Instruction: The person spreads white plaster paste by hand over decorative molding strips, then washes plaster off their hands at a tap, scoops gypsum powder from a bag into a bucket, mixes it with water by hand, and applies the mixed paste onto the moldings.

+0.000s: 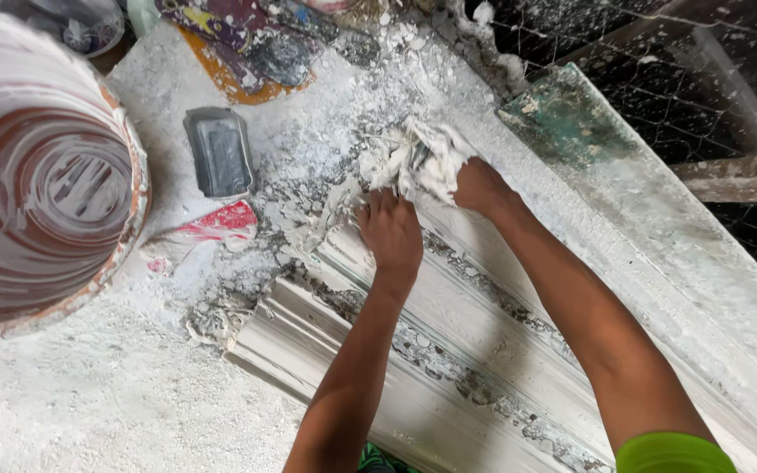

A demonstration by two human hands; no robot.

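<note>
Both hands press into a wad of white, plaster-soaked fibre (415,160): I see my left hand (391,229) laid knuckles-up with its fingers curled down against the wad's near edge, and my right hand (481,186) closed around the wad's far side, fingers buried in the strands so that I cannot tell how tightly they are clenched. The wad sits at the upper end of a long ridged plaster moulding (449,350), and I take that moulding as my landmark for everything else.

Along the moulding's grooves I see grey, crumbly patches of wet plaster. It lies on a workbench (89,394) coated in white powder and dried splashes. Just left of the moulding's upper end lies a scrap of red and white plastic (221,221), half buried in dust. Further left and above it sits a small dark grey rectangular tray (218,151); I can make out only a dull grey smear inside it. Well to the left of the moulding stands a large round bucket (41,175), its inside streaked with rings of white plaster over a reddish wall, its rim orange-brown; the plaster coats the wall rather than filling it. Above the moulding's upper end lies a colourful patterned cloth (247,35). To the right of the moulding runs a plaster-crusted board with a green-stained end (562,118), and beyond that, wire mesh (624,52).
</note>
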